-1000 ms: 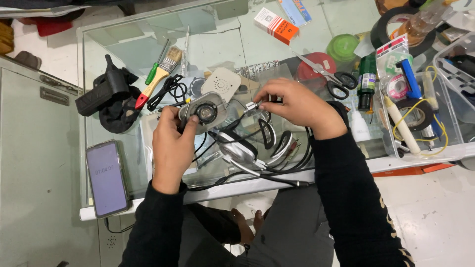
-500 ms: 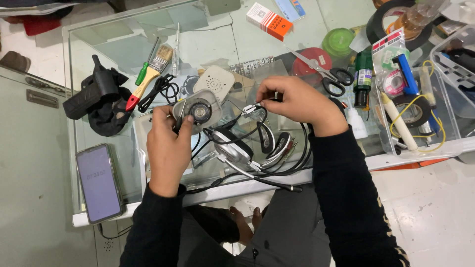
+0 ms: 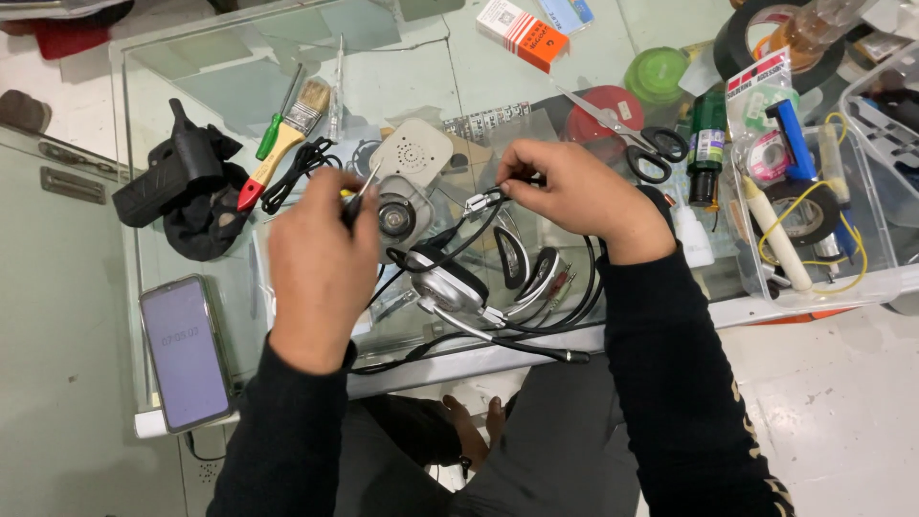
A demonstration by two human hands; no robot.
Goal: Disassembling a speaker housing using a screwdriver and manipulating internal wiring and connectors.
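- The left hand [image 3: 321,273] is closed around a thin screwdriver [image 3: 362,191], back of the hand up, the tip pointing away from the person.
- The right hand [image 3: 574,191] pinches a small metal part [image 3: 481,201] on a black cable [image 3: 450,247], wrist bent inward.
- Both hands hover over a silver headset [image 3: 450,285], which lies near the front edge of the glass desk [image 3: 191,86], about the middle.
- A phone [image 3: 184,352] lies at the front left corner; a paintbrush [image 3: 282,144] and scissors [image 3: 632,144] lie further back.
- The floor is pale tile.
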